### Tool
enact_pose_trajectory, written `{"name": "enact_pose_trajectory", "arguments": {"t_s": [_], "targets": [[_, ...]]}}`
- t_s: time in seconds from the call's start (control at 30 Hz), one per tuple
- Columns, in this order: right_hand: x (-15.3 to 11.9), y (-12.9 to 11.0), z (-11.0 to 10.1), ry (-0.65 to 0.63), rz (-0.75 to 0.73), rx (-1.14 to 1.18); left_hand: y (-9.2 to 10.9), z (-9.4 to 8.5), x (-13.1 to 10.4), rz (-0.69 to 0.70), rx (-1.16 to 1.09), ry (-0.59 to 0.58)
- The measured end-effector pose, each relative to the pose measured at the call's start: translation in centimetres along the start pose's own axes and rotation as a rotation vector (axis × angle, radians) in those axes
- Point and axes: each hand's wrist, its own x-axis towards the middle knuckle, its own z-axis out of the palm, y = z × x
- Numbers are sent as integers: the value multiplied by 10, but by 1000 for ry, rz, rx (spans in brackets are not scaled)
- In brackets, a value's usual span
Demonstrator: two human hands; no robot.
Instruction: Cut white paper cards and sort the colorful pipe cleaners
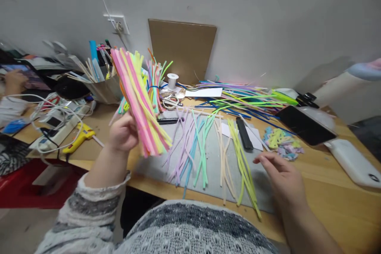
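My left hand [123, 131] is raised over the table's left part, its fingers wrapped round a bundle of fuzzy pipe cleaners [142, 105], mostly pink and yellow. The bundle stands tilted, its lower end over the edge of a grey mat [212, 158]. My right hand [281, 180] hovers by the mat's right side, thumb and finger drawn together, with nothing visible between them. Nearest to it lie yellow-green pipe cleaners [243, 164]. Farther left on the mat are loose groups in peach [224, 162], mint green [203, 154], blue [189, 162] and lilac [181, 151].
Behind the mat lies a heap of coloured pipe cleaners [238, 97]. A black stick-like object [244, 134], small pastel pieces [282, 143], a phone [306, 125] and a white power bank [355, 162] are rightward. Leftward are a yellow glue gun [79, 139], cables and another person's hand [14, 81].
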Motion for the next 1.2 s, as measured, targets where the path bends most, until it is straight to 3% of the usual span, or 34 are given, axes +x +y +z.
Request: {"name": "enact_pose_trajectory", "arguments": {"t_s": [0.1,0.23,0.37,0.5,0.63,0.9,1.03,1.2], "targets": [[-14,-32,8,-152,-104,74,-22,18,-26,-47,-142,-105],[-33,-82,36,-412,-305,93,-56,41,-57,-93,-225,-132],[-48,-103,69,-417,-446,29,-81,57,-93,-145,-235,-116],[-61,-96,80,-463,-509,18,-92,58,-121,-164,-225,-98],[-70,-88,76,-499,-549,34,-96,59,-128,-158,-209,-71],[-76,-74,78,-521,-293,116,-105,66,-130,-42,-171,-39],[-79,-66,79,-519,-236,186,-107,68,-130,-83,-137,-45],[-79,-64,80,-602,-213,297,-112,66,-125,-153,-231,31]]}}
